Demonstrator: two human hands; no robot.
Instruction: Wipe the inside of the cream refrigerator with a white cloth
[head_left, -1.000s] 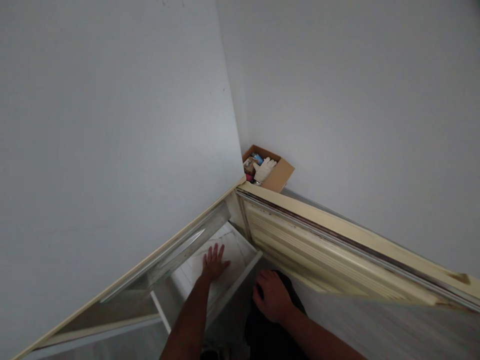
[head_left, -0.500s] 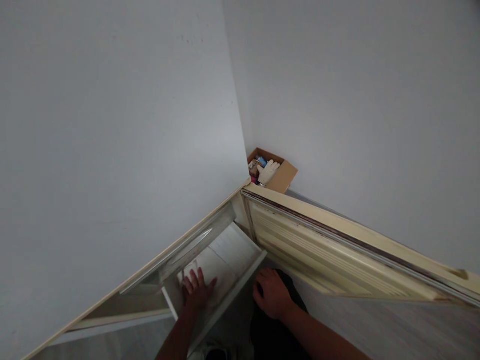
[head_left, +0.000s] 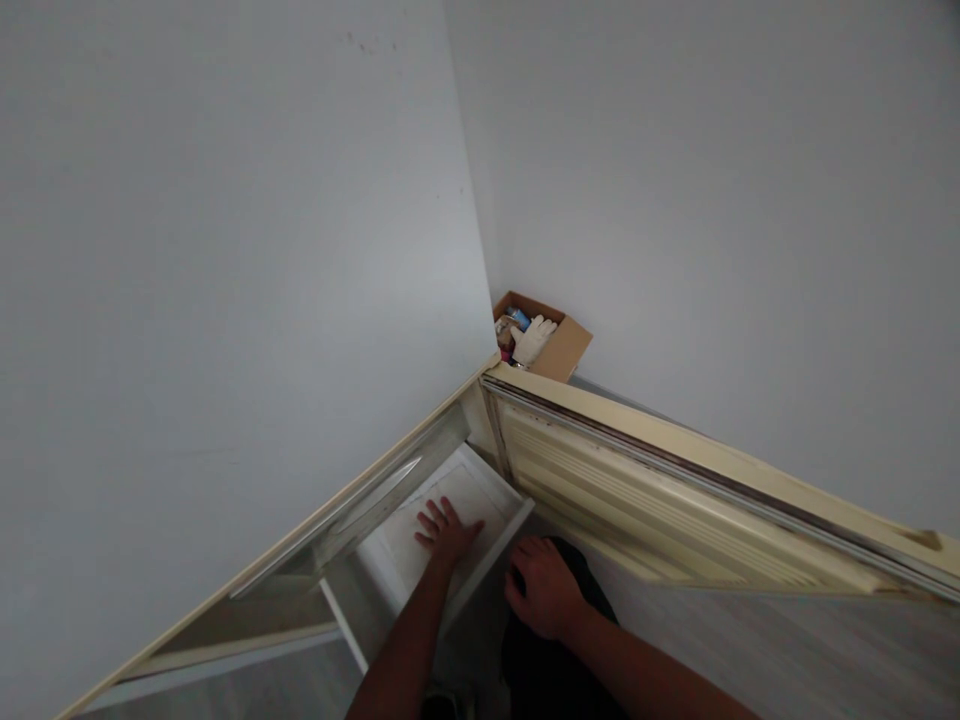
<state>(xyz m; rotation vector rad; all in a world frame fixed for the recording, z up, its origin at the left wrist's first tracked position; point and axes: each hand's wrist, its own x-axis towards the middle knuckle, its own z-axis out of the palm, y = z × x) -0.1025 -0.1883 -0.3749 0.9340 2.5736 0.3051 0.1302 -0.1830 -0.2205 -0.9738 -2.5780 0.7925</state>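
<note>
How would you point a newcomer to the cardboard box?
Find the corner where the two grey walls meet. At its foot, just past the cream wooden frame, sits a small open cardboard box. It alone is brown, with a white glove lying in it.

- L hand (head_left: 448, 530) flat, fingers spread, on white liner (head_left: 405, 560) of open drawer (head_left: 499, 545).
- R hand (head_left: 547, 600) curled on dark cloth (head_left: 551, 675), just beside drawer front.
- Cardboard box (head_left: 564, 350) w/ white glove (head_left: 532, 340) in wall corner.

The left hand (head_left: 448, 530) and the right hand (head_left: 544, 595) are bare, and so are both forearms (head_left: 409, 650) down to the picture's lower edge. The leg is covered by black trousers (head_left: 551, 680).
</note>
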